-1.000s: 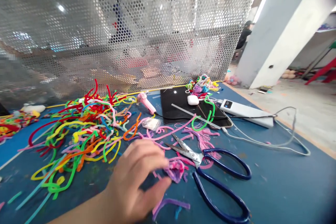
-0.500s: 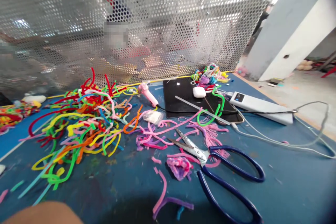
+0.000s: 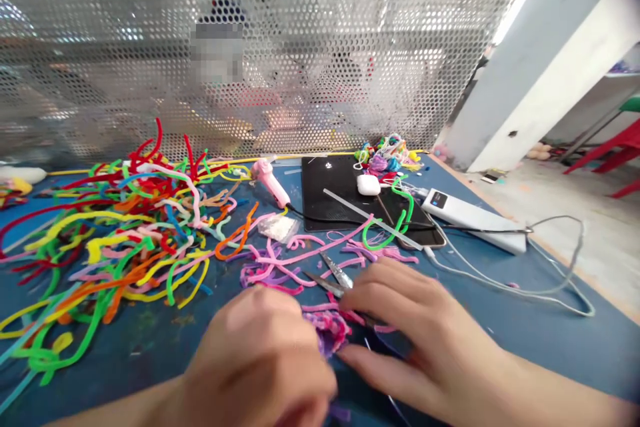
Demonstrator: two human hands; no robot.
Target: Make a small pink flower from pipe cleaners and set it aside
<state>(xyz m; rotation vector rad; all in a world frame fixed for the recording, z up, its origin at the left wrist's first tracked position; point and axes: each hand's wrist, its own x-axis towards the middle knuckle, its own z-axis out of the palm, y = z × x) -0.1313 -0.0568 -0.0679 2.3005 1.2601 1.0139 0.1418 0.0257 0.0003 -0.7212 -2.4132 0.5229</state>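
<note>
Hazards were judged first. Table (image 3: 525, 340), covered in a worn blue mat, carried a large tangle of fuzzy craft stems (image 3: 120, 240) in red, green, yellow and orange; loose ends lay near both forearms, so a sleeve or wrist could drag the pile across the work. Charging cable (image 3: 505, 280), white and thin, looped near the right edge and could snag on a moving elbow. Scissors (image 3: 336, 279), steel-bladed, lay partly open with the tips pointing away and the blades running under the right hand (image 3: 425, 333); a careless grip there could nick a finger. Glue gun (image 3: 270, 181), pink plastic, rested at the back on its cord; whether it was hot could not be told.

Right hand lay flat and spread, palm down, holding nothing, fingertips touching a small pink-and-purple tuft (image 3: 327, 330). Left hand (image 3: 260, 360) was curled, knuckles up; whether it pinched the tuft could not be told. The tuft, soft, bristly and bunched into a rounded knot, sat on the mat between the two hands.
</note>
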